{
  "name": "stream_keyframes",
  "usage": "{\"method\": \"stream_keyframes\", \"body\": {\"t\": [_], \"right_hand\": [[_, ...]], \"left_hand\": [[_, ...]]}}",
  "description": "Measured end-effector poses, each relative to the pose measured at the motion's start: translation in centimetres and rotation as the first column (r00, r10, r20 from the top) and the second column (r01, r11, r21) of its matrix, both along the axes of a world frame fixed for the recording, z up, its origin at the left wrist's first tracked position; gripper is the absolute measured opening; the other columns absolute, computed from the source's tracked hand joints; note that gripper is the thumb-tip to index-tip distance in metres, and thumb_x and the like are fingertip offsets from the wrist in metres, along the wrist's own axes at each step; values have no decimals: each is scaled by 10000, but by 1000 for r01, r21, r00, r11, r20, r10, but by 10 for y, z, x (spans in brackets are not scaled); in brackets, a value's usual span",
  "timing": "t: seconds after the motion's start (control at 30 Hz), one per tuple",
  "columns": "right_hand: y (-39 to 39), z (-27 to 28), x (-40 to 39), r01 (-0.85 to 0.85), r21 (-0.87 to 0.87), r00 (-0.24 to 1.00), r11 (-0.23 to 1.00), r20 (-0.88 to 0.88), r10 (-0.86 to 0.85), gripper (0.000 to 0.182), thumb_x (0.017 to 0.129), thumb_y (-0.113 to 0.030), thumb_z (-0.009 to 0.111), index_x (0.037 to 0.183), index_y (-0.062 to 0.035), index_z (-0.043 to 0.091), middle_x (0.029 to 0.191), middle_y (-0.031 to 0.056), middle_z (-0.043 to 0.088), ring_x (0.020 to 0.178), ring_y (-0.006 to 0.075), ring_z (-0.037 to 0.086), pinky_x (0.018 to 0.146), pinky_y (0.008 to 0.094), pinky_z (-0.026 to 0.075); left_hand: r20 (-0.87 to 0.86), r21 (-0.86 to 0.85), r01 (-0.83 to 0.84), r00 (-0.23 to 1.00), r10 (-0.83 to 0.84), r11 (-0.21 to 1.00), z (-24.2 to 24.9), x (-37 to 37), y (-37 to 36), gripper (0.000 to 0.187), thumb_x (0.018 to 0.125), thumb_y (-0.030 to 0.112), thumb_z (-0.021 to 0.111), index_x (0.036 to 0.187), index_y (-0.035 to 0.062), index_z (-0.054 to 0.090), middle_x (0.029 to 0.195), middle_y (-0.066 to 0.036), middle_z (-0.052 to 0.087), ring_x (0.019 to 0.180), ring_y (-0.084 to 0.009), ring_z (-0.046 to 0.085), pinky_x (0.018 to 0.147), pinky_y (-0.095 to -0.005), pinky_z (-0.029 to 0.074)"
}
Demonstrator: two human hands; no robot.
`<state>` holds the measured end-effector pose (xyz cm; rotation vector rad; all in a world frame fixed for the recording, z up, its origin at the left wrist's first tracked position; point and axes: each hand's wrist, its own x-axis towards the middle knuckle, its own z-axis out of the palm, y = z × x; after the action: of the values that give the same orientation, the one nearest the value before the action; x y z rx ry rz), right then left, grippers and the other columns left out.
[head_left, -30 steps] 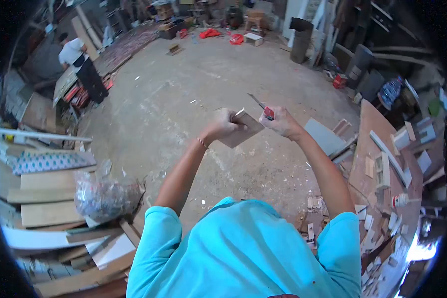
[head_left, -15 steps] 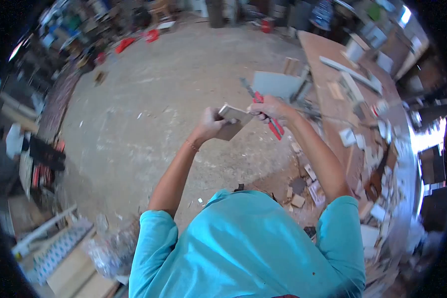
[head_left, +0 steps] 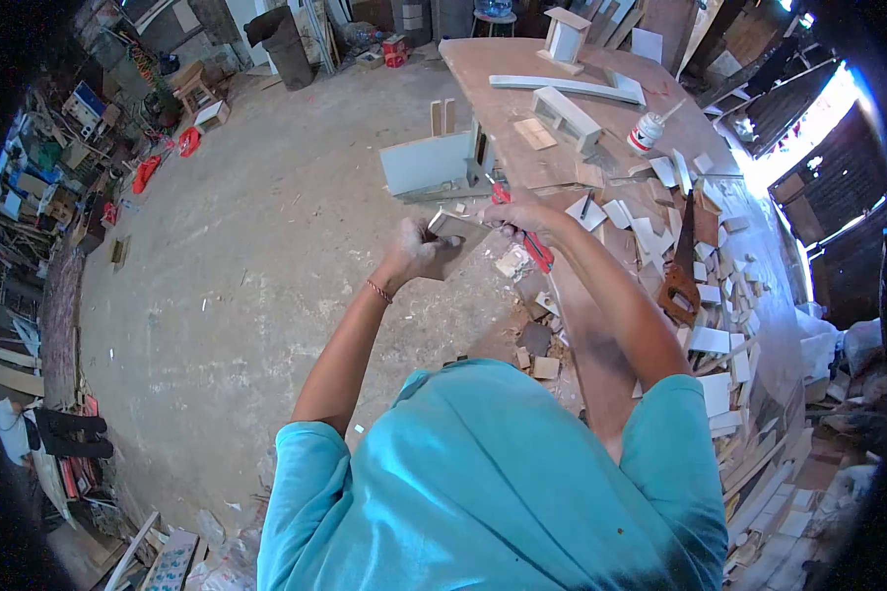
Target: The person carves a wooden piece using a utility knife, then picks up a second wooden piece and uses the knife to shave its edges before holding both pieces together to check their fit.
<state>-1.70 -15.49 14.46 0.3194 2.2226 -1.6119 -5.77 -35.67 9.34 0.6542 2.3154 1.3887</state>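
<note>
left hand (head_left: 412,251) pinches a board (head_left: 457,256); right hand (head_left: 524,217) clasps a red-handled tool (head_left: 538,253), which could scratch it if the grip slips.

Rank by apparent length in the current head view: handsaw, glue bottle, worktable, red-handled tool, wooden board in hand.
1. Worktable
2. Handsaw
3. Red-handled tool
4. Unranked: glue bottle and wooden board look too alike, and the left hand partly covers the board.

No legible lettering or numbers, the label (head_left: 641,139) on the white bottle (head_left: 647,130) too small
</note>
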Motion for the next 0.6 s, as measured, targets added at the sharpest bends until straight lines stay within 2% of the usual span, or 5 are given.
{"method": "stream_keyframes", "body": {"t": [0.13,0.2,0.4,0.5,0.6], "right_hand": [[42,6,5,26,3,998,1000,-54,-26,227,713,-242,614,630,-74,486,495,-14,436,398,61,391,356,203,297],[58,9,5,-5,48,996,999,-85,9,231,719,-264,609,624,-93,486,503,-27,438,411,56,395,371,201,302],[79,3,-1,-88,-5,987,996,-133,86,221,702,-267,636,655,-87,515,512,-28,451,431,48,403,388,194,295],[89,-5,-9,-132,-10,965,991,-228,126,225,698,-272,641,692,-69,544,526,-19,473,441,46,416,392,196,301],[98,-12,-10,-173,80,931,982,-313,190,243,698,-258,631,727,-27,560,538,-11,487,465,72,445,433,224,346]], "left_hand": [[127,143,48,990,-66,989,2,2,38,201,696,166,641,760,-23,622,607,-4,561,512,-63,451,460,-237,380],[238,388,8,965,-108,922,9,8,53,160,694,120,637,787,-10,621,673,-1,573,554,-58,464,490,-218,387],[274,289,11,957,-94,957,21,3,73,169,692,88,632,830,-8,609,727,-12,584,609,-64,491,533,-216,402],[273,327,31,954,-125,945,29,3,80,199,686,84,635,860,-5,600,758,-21,591,655,-72,508,571,-223,418],[288,211,43,952,-104,976,35,2,88,241,688,131,659,842,-46,603,762,-47,603,644,-95,534,584,-220,429]]}}
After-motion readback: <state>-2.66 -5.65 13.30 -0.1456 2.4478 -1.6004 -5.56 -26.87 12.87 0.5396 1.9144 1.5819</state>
